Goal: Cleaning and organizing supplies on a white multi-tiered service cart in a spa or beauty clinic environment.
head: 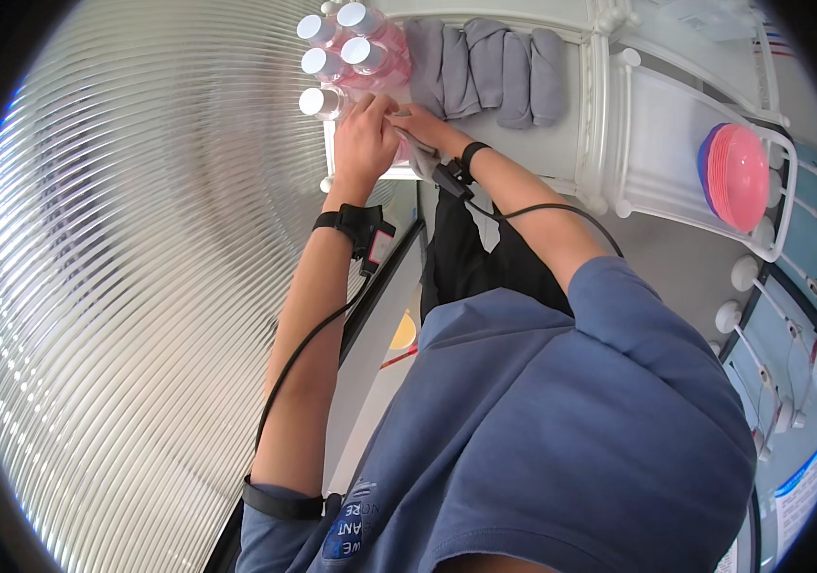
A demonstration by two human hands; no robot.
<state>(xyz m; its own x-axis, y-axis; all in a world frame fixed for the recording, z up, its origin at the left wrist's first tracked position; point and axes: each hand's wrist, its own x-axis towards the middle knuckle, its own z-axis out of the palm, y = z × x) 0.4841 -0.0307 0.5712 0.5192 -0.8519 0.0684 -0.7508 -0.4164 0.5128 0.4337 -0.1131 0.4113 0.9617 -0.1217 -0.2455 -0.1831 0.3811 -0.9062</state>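
Observation:
My left hand [365, 140] is curled beside a clear bottle with a white cap [314, 102], at the cart's left end; what lies under its fingers is hidden. My right hand [426, 127] meets it at the fingertips and holds a grey cloth [421, 156], which hangs down over the cart's near edge. A bit of pink shows between the hands, perhaps another bottle. Beyond them stand several white-capped bottles of pink liquid [380, 61]. Right of these, rolled grey towels [486, 68] lie side by side in a row.
A ribbed translucent panel [165, 286] rises close along my left arm. The white cart [591, 107] has a raised rail. To its right, another white cart [656, 143] carries stacked pink bowls [738, 177]. White hose-like fittings [763, 372] line the far right. Black cables run from my wrist straps.

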